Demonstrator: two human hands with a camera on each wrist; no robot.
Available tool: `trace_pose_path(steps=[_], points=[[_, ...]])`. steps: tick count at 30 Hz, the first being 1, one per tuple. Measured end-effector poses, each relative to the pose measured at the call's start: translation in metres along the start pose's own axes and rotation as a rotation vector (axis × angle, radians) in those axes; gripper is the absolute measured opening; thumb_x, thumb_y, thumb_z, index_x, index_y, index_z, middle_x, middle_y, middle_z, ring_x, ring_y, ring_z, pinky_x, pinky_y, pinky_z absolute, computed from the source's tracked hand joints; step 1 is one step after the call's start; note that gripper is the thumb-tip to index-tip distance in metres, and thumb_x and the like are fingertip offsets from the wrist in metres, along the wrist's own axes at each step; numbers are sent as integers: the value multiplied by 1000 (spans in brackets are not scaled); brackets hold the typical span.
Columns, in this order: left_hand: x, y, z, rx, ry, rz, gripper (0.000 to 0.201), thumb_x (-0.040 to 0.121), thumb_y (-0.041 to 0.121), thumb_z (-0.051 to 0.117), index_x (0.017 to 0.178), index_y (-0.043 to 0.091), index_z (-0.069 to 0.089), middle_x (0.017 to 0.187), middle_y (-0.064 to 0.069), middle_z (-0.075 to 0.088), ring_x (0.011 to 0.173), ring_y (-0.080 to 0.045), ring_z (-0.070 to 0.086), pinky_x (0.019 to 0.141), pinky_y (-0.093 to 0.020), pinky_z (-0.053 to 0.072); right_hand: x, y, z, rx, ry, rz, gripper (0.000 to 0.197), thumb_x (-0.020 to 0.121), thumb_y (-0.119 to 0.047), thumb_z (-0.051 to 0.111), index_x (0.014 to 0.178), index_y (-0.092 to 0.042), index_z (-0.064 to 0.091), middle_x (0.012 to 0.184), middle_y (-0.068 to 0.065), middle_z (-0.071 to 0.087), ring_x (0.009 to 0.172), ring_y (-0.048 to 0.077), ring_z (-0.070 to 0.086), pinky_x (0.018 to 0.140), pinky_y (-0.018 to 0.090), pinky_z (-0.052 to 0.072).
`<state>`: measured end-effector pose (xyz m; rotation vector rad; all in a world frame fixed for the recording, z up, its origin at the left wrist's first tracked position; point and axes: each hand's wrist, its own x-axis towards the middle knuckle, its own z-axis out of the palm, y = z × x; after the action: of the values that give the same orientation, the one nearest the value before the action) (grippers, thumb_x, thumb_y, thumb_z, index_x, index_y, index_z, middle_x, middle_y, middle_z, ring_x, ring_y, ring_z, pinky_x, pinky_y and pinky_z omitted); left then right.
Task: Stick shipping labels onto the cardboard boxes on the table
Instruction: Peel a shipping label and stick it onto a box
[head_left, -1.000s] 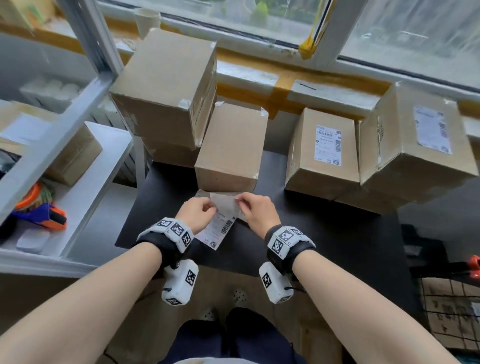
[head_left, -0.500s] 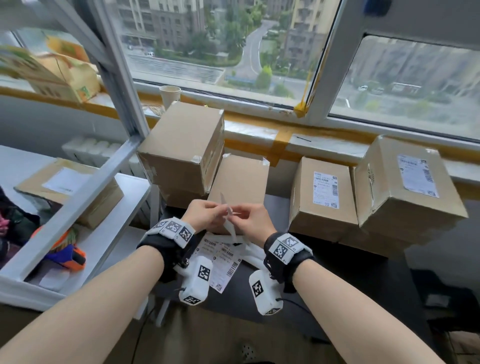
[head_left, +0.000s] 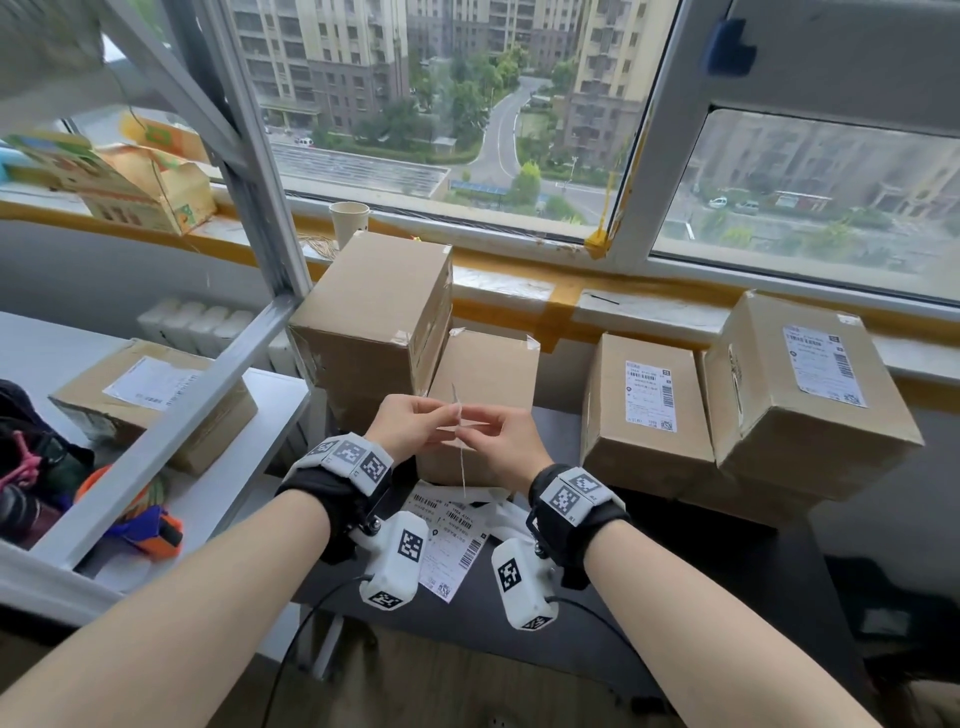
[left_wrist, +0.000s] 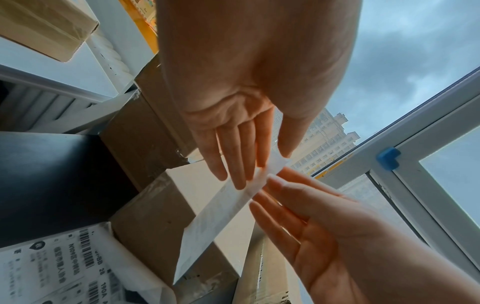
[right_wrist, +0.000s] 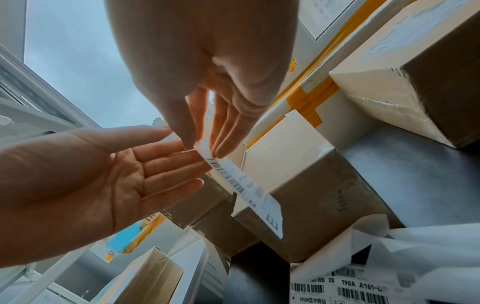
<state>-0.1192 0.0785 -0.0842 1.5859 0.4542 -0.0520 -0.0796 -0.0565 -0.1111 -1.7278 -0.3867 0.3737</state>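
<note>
A shipping label (head_left: 460, 441) hangs edge-on between the two hands, raised in front of the plain cardboard box (head_left: 480, 395) that sits just beyond the fingertips. A moment ago the same label lay low over the bench, printed face up, with both hands working at its top edge; now it has been lifted clear and turned upright. That suggests the label is being peeled from its backing, so sticking has not yet begun.

From left to right: a taller plain box (head_left: 374, 317) stands beyond the left hand (head_left: 410, 423). This hand pinches the label's upper end between thumb and fingers, wrist raised, palm turned inward toward the other hand. The right hand (head_left: 501, 441) meets it there, thumb and forefinger nipping the same top edge, the other fingers extended and loose. Both hands are together, clamped on the label. In the right wrist view the barcode side faces the right hand.

Beneath the wrists, more printed labels (head_left: 452, 540) and loose backing paper lie on the dark bench (head_left: 727, 587). Beyond the right hand stand two boxes already labelled (head_left: 647, 400), so the plain box ahead looks the likely target.
</note>
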Motion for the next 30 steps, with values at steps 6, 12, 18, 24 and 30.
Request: trace_pose_path(steps=[6,12,18,24,30], points=[[-1,-3,-1,63,61,54,13,82,10,69,90,1,66,82,-16,67,62,-13,68,70,-25,57,-6,1,1,36,13,16,28,82,-16,71,110,-11,70,100,4,72,84,5,67,71,9,51],[-6,-11,0,70,27,36,18,81,10,69,92,-3,66,80,-17,68,59,-9,67,75,-32,53,-10,7,2,72,109,85,21,85,-20,68,99,-5,72,85,0,71,70,-4,63,63,6,46],[-5,-27,-5,4,74,0,4,83,-3,62,80,-4,62,72,-16,66,60,-14,68,63,-22,58,-10,15,-3,164,273,185,9,88,-11,64,88,-3,67,73,0,65,65,8,61,58,12,51],[-6,-49,-8,-52,96,-31,6,77,-8,68,78,-6,63,71,-18,65,53,-11,67,60,-21,58,-15,22,-17,201,339,235,6,88,-9,63,82,-9,64,82,8,67,77,21,66,75,32,59],[-2,-76,-16,-18,151,-83,5,77,-6,68,82,-3,68,71,-15,66,60,-17,66,60,-17,57,-14,23,-40,206,436,230,6,91,-6,58,94,-2,61,83,12,65,67,16,64,55,18,57]])
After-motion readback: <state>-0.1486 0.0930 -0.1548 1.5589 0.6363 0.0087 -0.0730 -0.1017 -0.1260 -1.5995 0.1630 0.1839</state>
